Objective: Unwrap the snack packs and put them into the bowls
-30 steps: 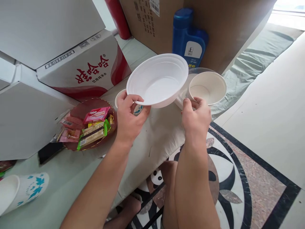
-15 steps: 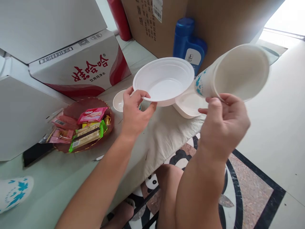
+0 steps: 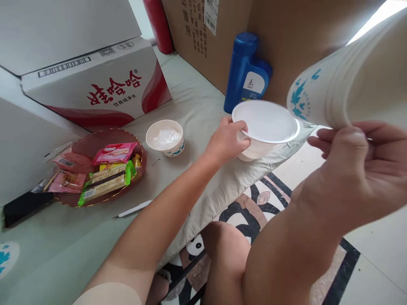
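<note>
My left hand (image 3: 227, 140) pinches the near rim of a white plastic bowl (image 3: 267, 120). That bowl sits over a pale container (image 3: 254, 151) at the table's edge; whether it is nested inside cannot be made out. Off to the right, my right hand (image 3: 362, 169) grips a stack of paper bowls (image 3: 314, 99) with blue leaf prints, tilted on its side and partly out of view. A separate paper bowl (image 3: 173, 148) stands on the table with crumpled clear plastic inside.
A red glass dish (image 3: 121, 195) of wrapped snacks lies left, near a white pen-like tool (image 3: 133, 209) and a dark flat object (image 3: 27, 207). Behind stand a water carton (image 3: 114, 91), a blue bottle (image 3: 243, 72) and a brown cardboard box (image 3: 203, 55). Patterned floor shows below right.
My left hand has moved the white plastic bowl right and down onto the pale container. My right hand has carried the paper bowl stack rightward. The small paper bowl is now uncovered.
</note>
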`<state>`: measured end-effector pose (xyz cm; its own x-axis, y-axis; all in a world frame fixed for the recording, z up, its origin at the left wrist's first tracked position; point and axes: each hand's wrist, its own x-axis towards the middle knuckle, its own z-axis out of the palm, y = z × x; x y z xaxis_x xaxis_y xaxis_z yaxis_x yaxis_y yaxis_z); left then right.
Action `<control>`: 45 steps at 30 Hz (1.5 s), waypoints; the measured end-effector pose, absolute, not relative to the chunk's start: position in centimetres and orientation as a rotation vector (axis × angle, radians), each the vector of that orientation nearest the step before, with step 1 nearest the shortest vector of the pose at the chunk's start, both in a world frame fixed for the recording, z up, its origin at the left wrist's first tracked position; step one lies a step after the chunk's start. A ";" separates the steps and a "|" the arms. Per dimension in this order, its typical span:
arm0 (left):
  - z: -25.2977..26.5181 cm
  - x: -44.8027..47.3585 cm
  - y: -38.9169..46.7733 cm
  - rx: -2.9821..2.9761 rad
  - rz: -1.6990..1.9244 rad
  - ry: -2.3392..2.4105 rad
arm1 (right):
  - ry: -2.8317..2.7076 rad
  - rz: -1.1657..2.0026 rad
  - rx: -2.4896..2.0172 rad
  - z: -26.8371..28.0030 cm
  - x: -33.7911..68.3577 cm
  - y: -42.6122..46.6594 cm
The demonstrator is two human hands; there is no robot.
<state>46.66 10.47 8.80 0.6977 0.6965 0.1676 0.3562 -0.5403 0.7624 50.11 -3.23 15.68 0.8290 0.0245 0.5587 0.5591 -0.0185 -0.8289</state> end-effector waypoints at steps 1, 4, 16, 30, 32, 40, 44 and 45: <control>8.6 46.6 10.4 2.167 0.562 0.801 | -0.464 -0.421 -1.557 15.4 50.4 -2.8; 8.5 44.9 10.3 2.150 0.661 0.822 | -0.506 -0.212 -1.654 13.8 51.5 -1.9; 7.8 26.4 4.3 1.902 0.823 1.005 | -0.964 0.291 -1.811 15.2 46.2 -1.6; 8.0 19.4 0.8 1.632 0.786 1.275 | -0.714 0.219 -2.065 8.5 48.2 3.6; 8.0 19.4 0.6 1.614 0.781 1.283 | -0.675 0.226 -2.084 8.9 48.2 3.5; 9.0 16.1 0.2 1.559 0.933 1.333 | -1.710 0.835 -1.470 13.2 41.7 0.7; 8.8 11.9 0.3 1.480 1.080 1.388 | -1.995 1.098 -1.544 13.4 37.3 1.0; 8.7 10.9 0.5 1.455 1.122 1.403 | -1.985 1.081 -1.596 13.5 36.3 1.3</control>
